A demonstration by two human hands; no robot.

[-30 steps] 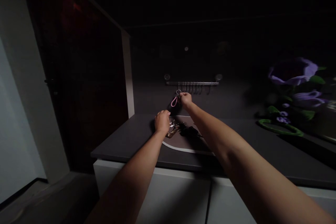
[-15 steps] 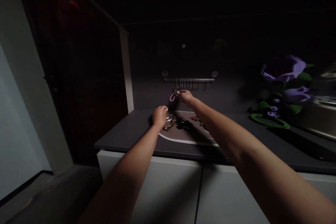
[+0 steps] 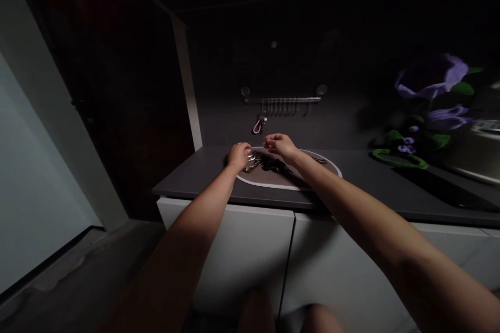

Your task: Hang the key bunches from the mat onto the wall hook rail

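A pink-looped key (image 3: 258, 125) hangs from the leftmost hook of a metal hook rail (image 3: 283, 99) on the dark wall. Below it an oval mat with a pale rim (image 3: 308, 184) lies on the dark counter and carries a pile of keys (image 3: 269, 164). My left hand (image 3: 238, 155) rests at the mat's left end, fingers closed on a bunch of keys (image 3: 252, 159). Just right of it, my right hand (image 3: 280, 144) hovers over the pile below the pink key. Its fingers are curled and I see nothing in them.
The dark counter (image 3: 203, 179) tops white cabinet doors (image 3: 250, 250). Purple artificial flowers (image 3: 432, 80) and a green loop (image 3: 398, 160) sit at the right, beside a metal container (image 3: 478, 153). A dark door and a pale wall stand to the left. The scene is very dim.
My right hand let go of the pink-looped key, which stays on the hook, and came down to the mat. The view stepped back and tilted down. My left hand stayed on the keys.
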